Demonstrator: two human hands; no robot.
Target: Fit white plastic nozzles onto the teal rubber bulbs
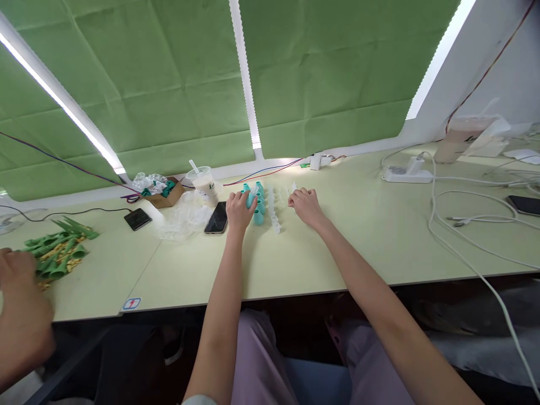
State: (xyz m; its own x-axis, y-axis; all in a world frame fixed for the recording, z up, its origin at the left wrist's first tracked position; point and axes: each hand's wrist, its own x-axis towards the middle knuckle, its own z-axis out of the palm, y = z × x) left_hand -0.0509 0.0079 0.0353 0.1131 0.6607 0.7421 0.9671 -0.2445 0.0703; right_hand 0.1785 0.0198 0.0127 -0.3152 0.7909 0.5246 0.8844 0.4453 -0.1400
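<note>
My left hand [238,212] reaches across the pale table [337,247], its fingers closed round a teal plastic piece [251,198]. More teal pieces [259,206] stand in a short row just to the right of it. Beside those runs a row of small clear plastic pieces [273,209]. My right hand [305,206] rests on the table at the right of the clear row. Its fingers are curled, pinching something small that I cannot make out.
A black phone [216,217] lies left of my left hand, by a crumpled clear bag [184,220] and a lidded cup [204,182]. A cardboard box [165,193] and another phone [137,219] lie further left. A co-worker's hand [19,315] is near green cones [59,250]. A power strip [408,174] and cables [468,225] lie right.
</note>
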